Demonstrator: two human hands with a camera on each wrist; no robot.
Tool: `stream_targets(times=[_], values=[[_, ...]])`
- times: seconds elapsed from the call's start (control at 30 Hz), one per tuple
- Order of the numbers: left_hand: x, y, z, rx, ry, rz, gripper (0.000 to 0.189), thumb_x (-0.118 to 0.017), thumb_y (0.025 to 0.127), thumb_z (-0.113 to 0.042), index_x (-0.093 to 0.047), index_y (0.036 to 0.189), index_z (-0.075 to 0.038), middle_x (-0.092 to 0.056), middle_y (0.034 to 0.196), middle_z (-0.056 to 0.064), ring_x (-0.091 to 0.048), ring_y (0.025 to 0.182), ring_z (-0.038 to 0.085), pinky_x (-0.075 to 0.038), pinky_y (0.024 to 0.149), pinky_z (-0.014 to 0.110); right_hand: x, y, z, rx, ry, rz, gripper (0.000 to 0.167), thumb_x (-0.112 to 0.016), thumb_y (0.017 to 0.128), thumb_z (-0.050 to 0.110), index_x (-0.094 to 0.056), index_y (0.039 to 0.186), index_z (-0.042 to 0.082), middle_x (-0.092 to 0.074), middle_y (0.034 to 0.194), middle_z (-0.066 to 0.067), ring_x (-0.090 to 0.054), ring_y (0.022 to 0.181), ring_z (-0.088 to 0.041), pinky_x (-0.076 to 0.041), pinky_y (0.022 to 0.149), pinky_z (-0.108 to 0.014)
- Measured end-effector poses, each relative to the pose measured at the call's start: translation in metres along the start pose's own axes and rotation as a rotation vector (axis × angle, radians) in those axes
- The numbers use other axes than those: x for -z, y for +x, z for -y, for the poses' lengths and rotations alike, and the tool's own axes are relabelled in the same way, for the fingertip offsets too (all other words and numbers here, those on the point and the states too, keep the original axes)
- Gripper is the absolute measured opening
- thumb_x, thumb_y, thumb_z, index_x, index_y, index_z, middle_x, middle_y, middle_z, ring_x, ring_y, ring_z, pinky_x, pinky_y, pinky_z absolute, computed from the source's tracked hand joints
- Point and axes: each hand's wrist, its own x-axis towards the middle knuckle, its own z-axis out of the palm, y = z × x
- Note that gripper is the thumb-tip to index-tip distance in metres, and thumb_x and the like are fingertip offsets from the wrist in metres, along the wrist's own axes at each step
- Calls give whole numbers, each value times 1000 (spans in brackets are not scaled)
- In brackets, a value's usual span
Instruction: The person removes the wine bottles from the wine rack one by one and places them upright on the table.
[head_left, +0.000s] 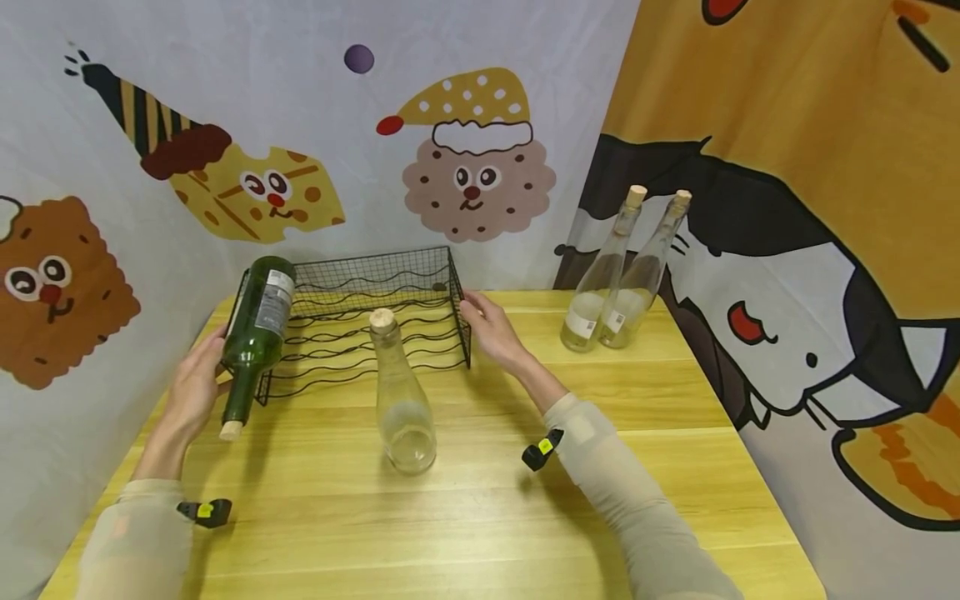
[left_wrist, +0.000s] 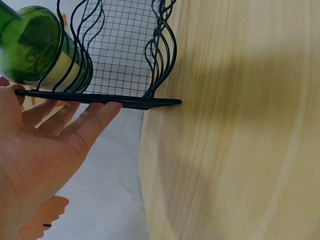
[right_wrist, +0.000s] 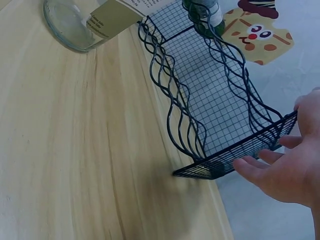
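Observation:
A black wire rack (head_left: 375,337) with wavy rails and mesh sides is on the wooden table, one hand at each end. My left hand (head_left: 197,385) rests against its left side panel; in the left wrist view the fingers (left_wrist: 95,120) lie fairly straight along that panel. At the right end, my right hand (head_left: 491,329) touches the mesh side, its fingers (right_wrist: 255,169) loosely extended there. A green wine bottle (head_left: 258,333) lies in the rack's left end, corked neck towards me. In front of the rack stands a clear corked bottle (head_left: 403,408).
Two more clear corked bottles (head_left: 592,300) with small labels stand close together at the right rear of the table (head_left: 480,525). Behind the table hangs a white cloth (head_left: 292,50) printed with cartoon food, and a cartoon-printed cloth (head_left: 750,92) borders the right side.

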Motion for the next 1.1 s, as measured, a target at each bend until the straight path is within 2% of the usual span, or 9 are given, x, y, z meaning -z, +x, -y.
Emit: stream_targets(times=[0.2,0.33,0.57,0.73,0.8,0.97,1.0,1.1], values=[[-1,0,2,-9,-39,-2,69,-28,124,-52,-13,183,-20,-13,192,13,-32,173,31,-56,93,3,5,-4,5,0,-4,-3,60,-46,123,46,-41,176,18,-46,179,-14,-52,161,-42,-50,133,-58],[-1,1,2,-4,-39,-4,69,-28,124,-52,-13,183,-21,-13,192,12,-31,174,32,-55,92,2,10,-6,8,24,-45,-30,59,-46,122,48,-43,175,20,-48,178,-12,-53,161,-40,-48,134,-60],[-1,0,1,8,-21,-5,67,-27,124,-52,-13,183,-23,-12,192,10,-28,174,35,-55,90,2,18,-14,25,159,-92,-46,62,-47,122,45,-40,176,15,-45,181,-12,-45,167,-40,-39,140,-60],[-2,1,0,12,-4,-6,67,-25,124,-53,-13,183,-24,-13,192,10,-30,174,33,-55,90,2,21,-24,46,241,-102,-44,60,-48,122,41,-40,176,17,-44,181,-9,-41,170,-36,-35,143,-55],[-2,1,-1,16,14,-10,66,-24,124,-52,-13,183,-25,-14,192,12,-31,174,34,-55,90,2,22,-29,55,272,-80,-30,60,-49,121,42,-40,176,18,-44,182,-7,-41,170,-33,-36,143,-52],[-3,1,-2,34,69,-18,64,-19,124,-51,-12,183,-27,-13,192,14,-29,173,41,-55,89,3,20,-44,79,374,-8,44,68,-51,118,48,-39,176,15,-42,183,-8,-40,171,-31,-33,144,-55],[-3,1,-2,35,77,-17,64,-19,124,-51,-12,183,-27,-12,192,13,-29,173,42,-55,89,3,19,-47,84,395,-2,64,70,-51,118,51,-39,176,14,-41,183,-9,-39,171,-30,-32,144,-57],[-3,2,-2,36,85,-16,64,-18,124,-50,-12,183,-27,-11,192,13,-28,173,44,-55,89,3,14,-58,97,442,-2,119,74,-50,118,55,-38,176,12,-41,183,-8,-38,172,-28,-33,144,-53]])
